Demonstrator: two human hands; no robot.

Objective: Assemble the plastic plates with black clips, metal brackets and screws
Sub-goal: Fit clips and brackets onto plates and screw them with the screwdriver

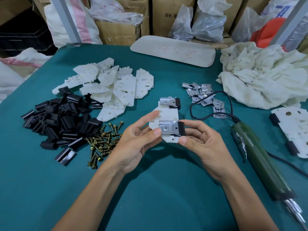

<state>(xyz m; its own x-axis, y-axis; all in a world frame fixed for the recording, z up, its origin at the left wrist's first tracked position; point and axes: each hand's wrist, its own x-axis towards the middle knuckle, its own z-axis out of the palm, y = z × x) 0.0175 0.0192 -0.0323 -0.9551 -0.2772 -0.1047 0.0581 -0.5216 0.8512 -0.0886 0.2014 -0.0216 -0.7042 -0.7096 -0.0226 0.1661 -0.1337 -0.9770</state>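
Observation:
A white plastic plate (167, 112) is held above the green table between both hands. It carries two metal brackets, each tucked into a black clip: a far one (168, 102) and a near one (169, 128). My left hand (138, 137) pinches the plate's left side, its thumb on the near bracket. My right hand (200, 139) grips the plate's right side at the near black clip (181, 128). Loose white plates (110, 82), black clips (61, 117), brass screws (103, 142) and metal brackets (204, 95) lie in piles on the table.
A green electric screwdriver (256, 157) with a black cable lies at the right. A finished plate (293, 129) sits at the right edge. A crumpled white cloth (266, 79) and a long white pad (173, 50) lie at the back, with boxes and bags behind.

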